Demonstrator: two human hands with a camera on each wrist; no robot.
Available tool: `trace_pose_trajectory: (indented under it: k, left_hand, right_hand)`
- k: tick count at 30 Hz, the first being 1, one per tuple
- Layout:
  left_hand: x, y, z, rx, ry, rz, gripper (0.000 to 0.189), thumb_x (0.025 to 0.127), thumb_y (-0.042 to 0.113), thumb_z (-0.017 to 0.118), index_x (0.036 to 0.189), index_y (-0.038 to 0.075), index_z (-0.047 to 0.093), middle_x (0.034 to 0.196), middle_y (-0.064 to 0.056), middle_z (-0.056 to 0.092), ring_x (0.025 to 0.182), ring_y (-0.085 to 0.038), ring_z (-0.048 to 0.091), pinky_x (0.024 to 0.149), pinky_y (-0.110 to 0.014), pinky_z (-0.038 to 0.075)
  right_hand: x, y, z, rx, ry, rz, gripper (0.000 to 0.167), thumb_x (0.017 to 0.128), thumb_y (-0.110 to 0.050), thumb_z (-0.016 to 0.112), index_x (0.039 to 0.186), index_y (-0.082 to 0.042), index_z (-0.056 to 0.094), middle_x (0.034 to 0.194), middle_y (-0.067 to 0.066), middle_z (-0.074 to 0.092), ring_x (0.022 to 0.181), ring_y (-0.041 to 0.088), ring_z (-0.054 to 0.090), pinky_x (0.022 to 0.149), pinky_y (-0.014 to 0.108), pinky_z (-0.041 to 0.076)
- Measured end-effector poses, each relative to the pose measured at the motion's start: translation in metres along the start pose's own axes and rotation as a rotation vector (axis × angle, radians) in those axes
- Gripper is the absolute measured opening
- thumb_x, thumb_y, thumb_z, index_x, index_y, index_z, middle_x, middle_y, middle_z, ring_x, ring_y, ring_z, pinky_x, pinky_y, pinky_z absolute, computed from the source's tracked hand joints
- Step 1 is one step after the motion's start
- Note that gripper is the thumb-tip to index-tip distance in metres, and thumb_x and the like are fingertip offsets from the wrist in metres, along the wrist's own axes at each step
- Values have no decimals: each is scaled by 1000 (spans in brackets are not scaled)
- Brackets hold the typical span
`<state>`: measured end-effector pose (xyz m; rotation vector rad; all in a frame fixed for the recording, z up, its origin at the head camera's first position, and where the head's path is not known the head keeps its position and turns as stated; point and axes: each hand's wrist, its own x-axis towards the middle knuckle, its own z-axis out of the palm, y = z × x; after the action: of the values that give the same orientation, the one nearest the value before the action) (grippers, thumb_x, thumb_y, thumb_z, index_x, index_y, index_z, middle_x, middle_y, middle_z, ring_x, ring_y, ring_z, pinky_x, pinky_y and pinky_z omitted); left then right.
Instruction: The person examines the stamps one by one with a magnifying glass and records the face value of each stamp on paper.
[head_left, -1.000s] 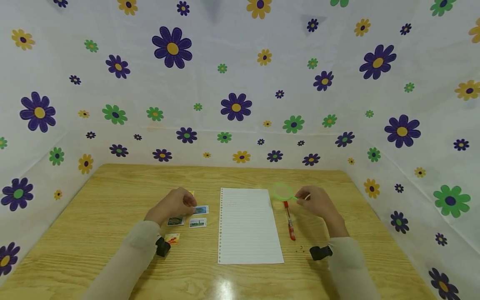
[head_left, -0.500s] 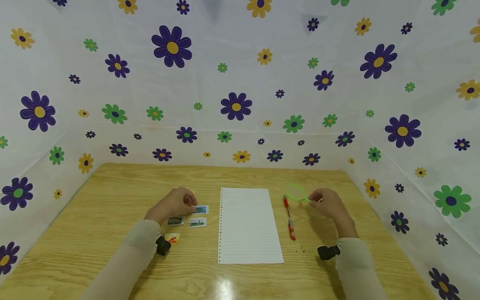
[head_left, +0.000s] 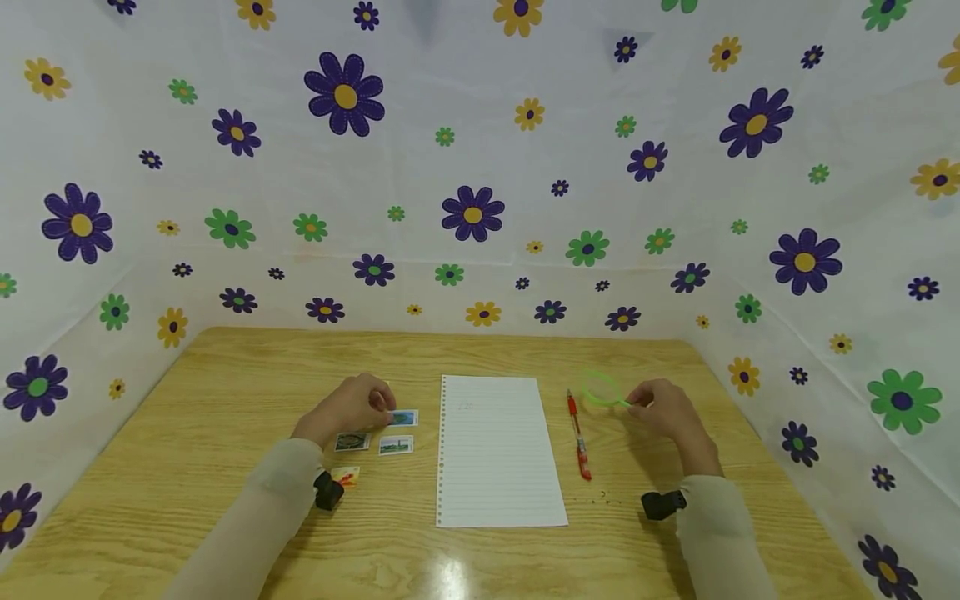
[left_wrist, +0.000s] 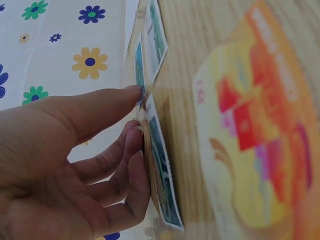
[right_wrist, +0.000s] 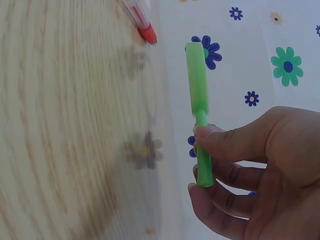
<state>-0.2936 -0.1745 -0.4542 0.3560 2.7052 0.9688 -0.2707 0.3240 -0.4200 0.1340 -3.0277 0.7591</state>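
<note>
In the head view my left hand [head_left: 347,408] has thumb and fingers at the left end of a blue stamp [head_left: 406,418]. The left wrist view shows the thumb tip over that stamp's end [left_wrist: 140,60], the other fingers curled beneath. Around it lie a green landscape stamp [head_left: 396,445], a dark green stamp [head_left: 352,442] and a yellow-red stamp [head_left: 346,477]. A further stamp is mostly hidden behind the hand. My right hand [head_left: 667,410] holds a green magnifying glass [head_left: 602,389] by its handle, raised above the table; the right wrist view shows it edge-on [right_wrist: 198,80].
A lined sheet of paper [head_left: 498,454] lies mid-table with faint marks near its top. Right of it is a red pen [head_left: 577,437]. Small dark specks dot the table [head_left: 510,567] below the pen. Flower-patterned cloth [head_left: 472,150] encloses the back and sides.
My right hand has carried the magnifying glass to the right, away from the paper and past the pen's upper end. My left hand stays at the blue stamp.
</note>
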Motion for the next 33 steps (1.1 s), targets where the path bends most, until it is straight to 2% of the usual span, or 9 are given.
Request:
trace_pose_trajectory:
  k: [6, 16, 25, 33]
  left_hand:
    - [0, -1, 0, 1, 8, 11, 9, 92, 11, 76, 102, 10, 74, 100, -8, 67, 91, -21, 58, 81, -35, 53]
    - [-1, 3, -1, 27, 24, -1, 10, 96, 14, 73, 105, 12, 75, 105, -7, 71, 96, -21, 63, 91, -43, 55]
    - [-10, 18, 2, 42, 77, 66, 15, 98, 12, 69, 111, 10, 75, 112, -9, 72, 105, -25, 66, 97, -49, 55]
    - [-20, 36, 15, 28, 56, 85, 25, 96, 10, 71, 121, 9, 73, 125, -12, 70, 121, -33, 63, 106, -54, 51]
  right_hand:
    - [-1, 8, -2, -14, -21, 32, 12, 92, -4, 70, 97, 7, 72, 93, 21, 70, 83, 28, 63, 76, 45, 53]
    - [2, 21, -4, -17, -61, 123, 16, 91, -10, 74, 96, 4, 72, 94, 18, 71, 84, 27, 62, 76, 40, 51]
    - [1, 24, -3, -23, -63, 168, 12, 92, -8, 71, 98, 3, 72, 98, 20, 71, 89, 29, 64, 82, 48, 51]
    - [-1, 26, -3, -43, -64, 187, 12, 91, -8, 71, 96, 3, 72, 96, 19, 71, 86, 27, 64, 79, 46, 52]
